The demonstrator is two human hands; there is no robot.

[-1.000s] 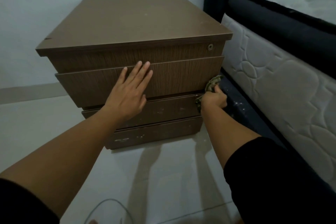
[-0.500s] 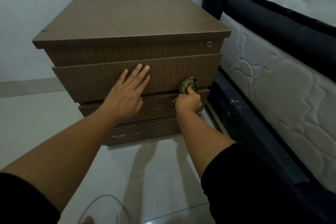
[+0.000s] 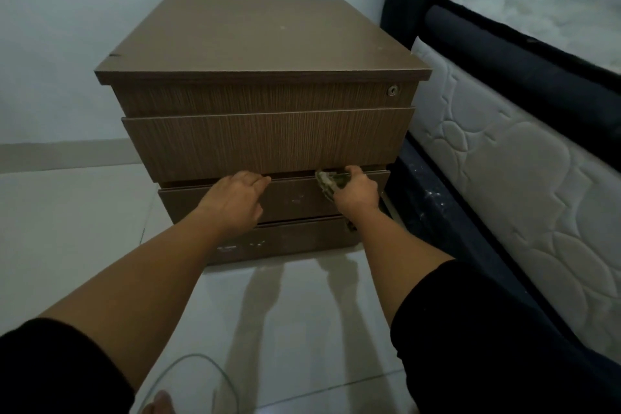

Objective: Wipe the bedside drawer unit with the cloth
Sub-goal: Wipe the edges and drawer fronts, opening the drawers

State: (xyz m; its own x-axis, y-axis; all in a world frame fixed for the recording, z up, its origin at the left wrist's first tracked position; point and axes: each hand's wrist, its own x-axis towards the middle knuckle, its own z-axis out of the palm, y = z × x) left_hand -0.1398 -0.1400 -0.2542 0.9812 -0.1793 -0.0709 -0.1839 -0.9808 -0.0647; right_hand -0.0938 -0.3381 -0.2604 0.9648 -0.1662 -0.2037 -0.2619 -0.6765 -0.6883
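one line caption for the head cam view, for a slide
Right hand presses a cloth along the drawer unit's third drawer edge, left hand beside it.

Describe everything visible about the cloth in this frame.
The cloth is a small, crumpled rag, mottled green with paler patches, its fabric unclear in the dim light. It is bunched in the right hand, mostly hidden by it; only a wad shows at the hand's left side. It is pressed against the top edge of the third drawer front of the drawer unit, just under the larger drawer front above. The left hand does not touch it.
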